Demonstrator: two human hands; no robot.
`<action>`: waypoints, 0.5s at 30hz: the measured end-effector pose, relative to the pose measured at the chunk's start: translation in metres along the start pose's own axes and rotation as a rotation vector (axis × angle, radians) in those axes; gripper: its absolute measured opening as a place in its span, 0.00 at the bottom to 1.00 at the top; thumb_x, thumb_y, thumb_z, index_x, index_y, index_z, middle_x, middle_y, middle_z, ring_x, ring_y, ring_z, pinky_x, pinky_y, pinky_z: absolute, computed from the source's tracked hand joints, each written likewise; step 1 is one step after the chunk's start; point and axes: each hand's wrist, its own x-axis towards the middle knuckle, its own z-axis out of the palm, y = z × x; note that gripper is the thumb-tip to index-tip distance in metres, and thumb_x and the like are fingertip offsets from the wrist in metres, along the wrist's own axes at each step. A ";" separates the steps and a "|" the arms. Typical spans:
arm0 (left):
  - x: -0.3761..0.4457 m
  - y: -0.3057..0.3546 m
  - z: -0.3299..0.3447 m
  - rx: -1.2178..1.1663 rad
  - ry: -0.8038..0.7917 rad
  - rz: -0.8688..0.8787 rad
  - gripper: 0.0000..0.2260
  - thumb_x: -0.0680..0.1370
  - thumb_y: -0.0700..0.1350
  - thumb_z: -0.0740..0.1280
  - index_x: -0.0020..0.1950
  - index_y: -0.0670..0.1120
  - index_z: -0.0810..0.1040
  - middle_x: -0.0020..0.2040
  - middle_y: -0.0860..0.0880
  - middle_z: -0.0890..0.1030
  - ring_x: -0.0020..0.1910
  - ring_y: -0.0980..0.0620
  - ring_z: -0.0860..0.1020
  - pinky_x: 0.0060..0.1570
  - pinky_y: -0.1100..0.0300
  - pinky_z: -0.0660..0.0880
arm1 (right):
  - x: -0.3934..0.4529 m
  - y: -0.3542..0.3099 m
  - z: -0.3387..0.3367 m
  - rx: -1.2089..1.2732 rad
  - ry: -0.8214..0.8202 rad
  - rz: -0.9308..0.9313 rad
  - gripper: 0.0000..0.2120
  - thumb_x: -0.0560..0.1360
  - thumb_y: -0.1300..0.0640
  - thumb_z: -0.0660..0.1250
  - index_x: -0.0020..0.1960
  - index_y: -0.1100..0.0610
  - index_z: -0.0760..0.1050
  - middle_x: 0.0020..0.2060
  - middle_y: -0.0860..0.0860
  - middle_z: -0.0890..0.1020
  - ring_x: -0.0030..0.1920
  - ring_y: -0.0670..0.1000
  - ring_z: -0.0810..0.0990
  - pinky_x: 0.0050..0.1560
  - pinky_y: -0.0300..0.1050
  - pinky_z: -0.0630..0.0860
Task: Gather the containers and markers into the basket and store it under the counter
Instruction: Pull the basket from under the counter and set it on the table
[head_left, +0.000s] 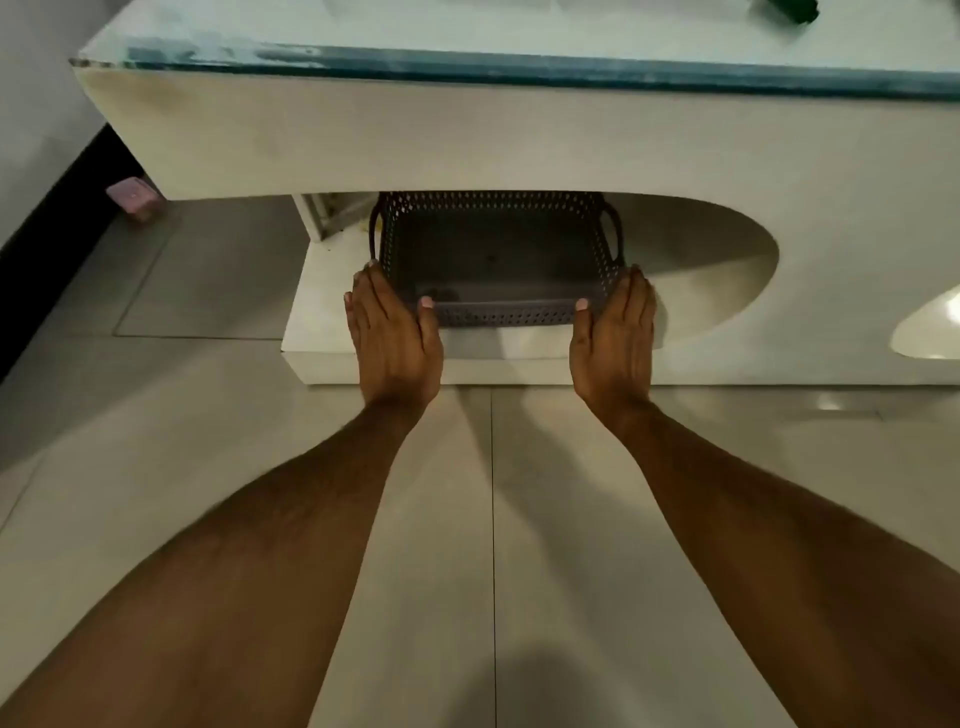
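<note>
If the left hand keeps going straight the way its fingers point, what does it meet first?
Likely the left handle of the grey basket, just beyond the left hand. Past that is the shadowed recess under the counter; depth is unclear.

No readable text, labels, brands or numbers anywhere in view.

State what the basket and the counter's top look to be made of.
Basket: likely moulded plastic, matte dark grey, going by its regular punched holes and loop handles. Counter top: probably glass, given the glossy reflective surface and blue-green edge; the body below looks like painted or laminated white board.
</note>
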 end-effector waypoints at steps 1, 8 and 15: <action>0.005 -0.001 0.003 -0.059 0.030 -0.045 0.30 0.86 0.56 0.50 0.82 0.39 0.51 0.82 0.39 0.58 0.82 0.41 0.57 0.82 0.50 0.48 | 0.005 0.001 0.003 0.066 0.026 0.017 0.31 0.86 0.47 0.53 0.82 0.64 0.51 0.81 0.61 0.58 0.82 0.61 0.56 0.82 0.55 0.55; 0.046 -0.012 0.011 -0.596 -0.042 -0.480 0.27 0.86 0.50 0.56 0.82 0.40 0.53 0.81 0.40 0.60 0.80 0.40 0.60 0.80 0.46 0.59 | 0.046 -0.008 0.020 0.426 0.006 0.215 0.30 0.85 0.54 0.61 0.80 0.65 0.56 0.79 0.62 0.62 0.79 0.62 0.61 0.80 0.55 0.60; 0.053 -0.005 0.015 -0.926 -0.128 -0.605 0.17 0.86 0.44 0.58 0.74 0.41 0.65 0.68 0.40 0.75 0.59 0.47 0.75 0.54 0.60 0.75 | 0.062 0.002 0.029 0.595 -0.043 0.321 0.20 0.83 0.64 0.62 0.73 0.67 0.64 0.71 0.61 0.65 0.66 0.57 0.72 0.63 0.29 0.72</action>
